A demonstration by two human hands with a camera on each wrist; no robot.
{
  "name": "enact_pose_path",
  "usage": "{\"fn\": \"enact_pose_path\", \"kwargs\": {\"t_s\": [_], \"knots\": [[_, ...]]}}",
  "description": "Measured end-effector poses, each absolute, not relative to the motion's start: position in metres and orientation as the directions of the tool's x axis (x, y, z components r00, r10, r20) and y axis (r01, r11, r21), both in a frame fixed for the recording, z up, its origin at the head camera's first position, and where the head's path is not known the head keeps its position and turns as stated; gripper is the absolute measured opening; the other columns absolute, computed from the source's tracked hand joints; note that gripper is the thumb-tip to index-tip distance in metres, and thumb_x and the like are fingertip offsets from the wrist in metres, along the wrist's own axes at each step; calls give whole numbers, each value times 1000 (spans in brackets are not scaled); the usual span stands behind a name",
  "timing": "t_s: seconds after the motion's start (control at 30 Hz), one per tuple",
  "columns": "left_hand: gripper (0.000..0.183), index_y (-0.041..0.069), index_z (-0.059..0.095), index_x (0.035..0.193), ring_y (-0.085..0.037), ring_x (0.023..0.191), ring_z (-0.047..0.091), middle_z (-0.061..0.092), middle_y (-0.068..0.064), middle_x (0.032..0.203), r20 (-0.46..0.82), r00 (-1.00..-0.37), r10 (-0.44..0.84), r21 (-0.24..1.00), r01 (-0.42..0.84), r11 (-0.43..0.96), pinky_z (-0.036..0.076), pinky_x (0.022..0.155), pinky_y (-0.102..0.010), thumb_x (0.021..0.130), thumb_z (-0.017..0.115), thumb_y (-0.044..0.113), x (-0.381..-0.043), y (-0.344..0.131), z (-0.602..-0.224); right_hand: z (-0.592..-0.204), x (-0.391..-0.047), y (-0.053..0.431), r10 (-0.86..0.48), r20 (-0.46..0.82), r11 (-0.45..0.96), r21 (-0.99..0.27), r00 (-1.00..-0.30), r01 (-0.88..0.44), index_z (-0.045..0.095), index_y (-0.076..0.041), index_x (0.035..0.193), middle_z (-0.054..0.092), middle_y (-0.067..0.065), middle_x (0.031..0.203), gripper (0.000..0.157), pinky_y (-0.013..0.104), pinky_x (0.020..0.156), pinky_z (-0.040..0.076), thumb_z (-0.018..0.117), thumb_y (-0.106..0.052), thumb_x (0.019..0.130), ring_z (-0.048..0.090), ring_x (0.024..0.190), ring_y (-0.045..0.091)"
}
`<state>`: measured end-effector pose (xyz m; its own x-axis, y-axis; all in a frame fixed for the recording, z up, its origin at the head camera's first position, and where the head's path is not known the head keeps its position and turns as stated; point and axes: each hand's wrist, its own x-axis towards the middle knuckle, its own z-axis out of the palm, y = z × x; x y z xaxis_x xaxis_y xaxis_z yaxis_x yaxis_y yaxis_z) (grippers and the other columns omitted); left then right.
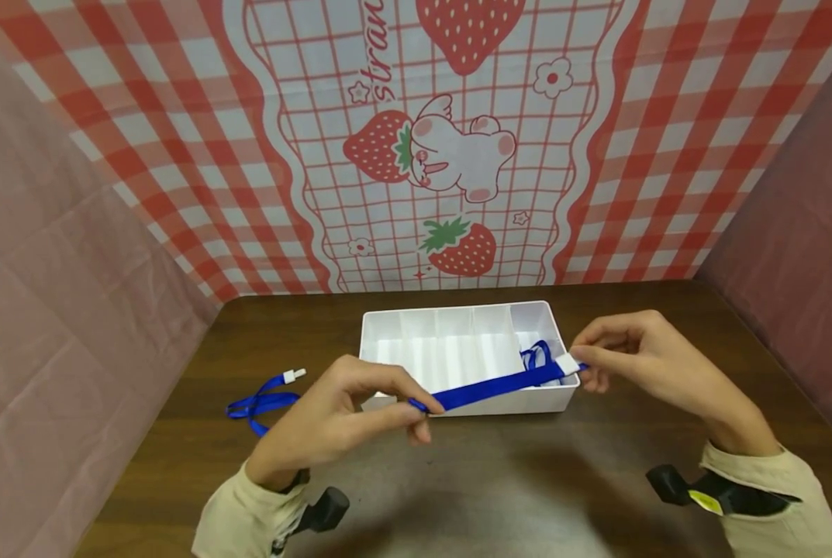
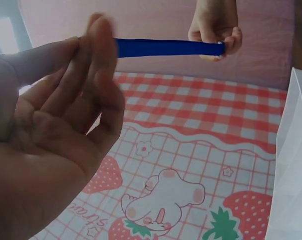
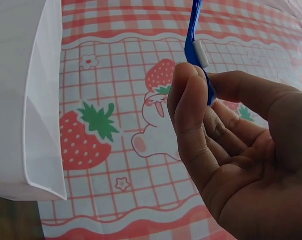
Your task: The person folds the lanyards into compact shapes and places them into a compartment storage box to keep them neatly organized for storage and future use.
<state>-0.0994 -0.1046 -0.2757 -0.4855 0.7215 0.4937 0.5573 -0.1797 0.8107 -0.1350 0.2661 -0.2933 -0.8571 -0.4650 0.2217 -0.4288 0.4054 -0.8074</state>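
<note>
A blue lanyard (image 1: pixel 488 390) is stretched between my two hands, above the front edge of a white divided box (image 1: pixel 527 401). My left hand (image 1: pixel 349 407) pinches one end between thumb and fingers. Near the other end, beside a white plastic fitting (image 1: pixel 567 364), my right hand (image 1: pixel 639 360) pinches the strap. The left wrist view shows the strap (image 2: pixel 165 48) flat and taut. In the right wrist view the white fitting (image 3: pixel 201 54) sits just above the fingertips. Another blue lanyard (image 1: pixel 537 353) lies coiled in the box's right compartment, partly hidden by the held strap.
On the brown table (image 1: pixel 457 480), left of the box, lies a further blue lanyard (image 1: pixel 262 402) with a white clip (image 1: pixel 294 375). Behind the table hangs a strawberry-print cloth (image 1: pixel 457 155). Pink cloth (image 1: pixel 74 271) lines the sides.
</note>
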Motion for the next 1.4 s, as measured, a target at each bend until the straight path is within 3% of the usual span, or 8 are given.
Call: {"fn": "enact_pose_path", "kwargs": {"t_s": [0.17, 0.3, 0.47, 0.63, 0.83, 1.1, 1.23, 1.4], "knots": [[14, 2, 73, 105, -24, 95, 61, 66, -11, 107, 589, -446, 674, 724, 661, -196, 53, 79, -36, 95, 64, -1, -103, -106, -278, -297, -139, 262, -491, 185, 372, -839, -851, -397, 71, -2, 97, 72, 8, 73, 7, 38, 54, 57, 65, -6, 96, 67, 58, 23], [14, -2, 69, 105, -34, 114, 62, 64, -21, 125, 567, -381, 730, 765, 574, -294, 53, 91, -44, 100, 59, 6, -105, -108, -279, -301, -140, 257, -541, 170, 318, -866, -824, -387, 70, 0, 97, 71, 11, 75, 8, 39, 53, 57, 63, -5, 97, 68, 59, 25], [15, -6, 67, 107, -32, 106, 69, 71, -22, 110, 561, -341, 754, 766, 558, -318, 56, 85, -47, 99, 55, -3, -108, -110, -279, -301, -139, 254, -554, 195, 295, -863, -809, -410, 70, 0, 96, 71, 7, 74, 7, 39, 52, 57, 63, -2, 96, 67, 59, 24], [19, -6, 71, 107, -25, 91, 72, 75, -13, 97, 510, -438, 740, 800, 557, -221, 58, 79, -44, 93, 59, -12, -109, -113, -278, -300, -137, 251, -533, 230, 303, -847, -814, -437, 71, -2, 96, 72, 5, 74, 7, 39, 53, 57, 64, -2, 96, 67, 58, 23], [17, 4, 72, 110, -19, 81, 70, 75, -1, 88, 383, -580, 719, 848, 530, -24, 55, 70, -31, 96, 62, 1, -111, -116, -281, -301, -135, 244, -496, 263, 351, -811, -827, -468, 73, -6, 95, 71, 3, 73, 6, 34, 53, 57, 67, -3, 94, 66, 58, 20], [8, 6, 57, 100, -25, 72, 69, 75, -7, 87, 350, -712, 609, 890, 455, 21, 55, 61, -34, 97, 62, 1, -111, -104, -287, -304, -129, 228, -459, 315, 419, -747, -831, -515, 72, -11, 88, 68, -5, 68, 5, 29, 53, 55, 71, -8, 92, 65, 58, 14], [7, 5, 61, 98, -21, 67, 67, 74, -7, 86, 428, -738, 522, 852, 523, 41, 56, 61, -37, 95, 64, -1, -110, -97, -288, -305, -124, 218, -426, 366, 441, -714, -827, -544, 72, -11, 84, 66, -6, 66, 7, 26, 52, 54, 72, -9, 91, 64, 57, 11], [6, 8, 67, 95, -14, 60, 61, 69, -4, 78, 469, -755, 457, 817, 568, 100, 49, 54, -28, 92, 69, 3, -106, -89, -288, -304, -115, 206, -370, 441, 466, -673, -817, -574, 73, -11, 84, 66, -8, 66, 7, 23, 51, 53, 74, -9, 90, 64, 56, 7]]}}
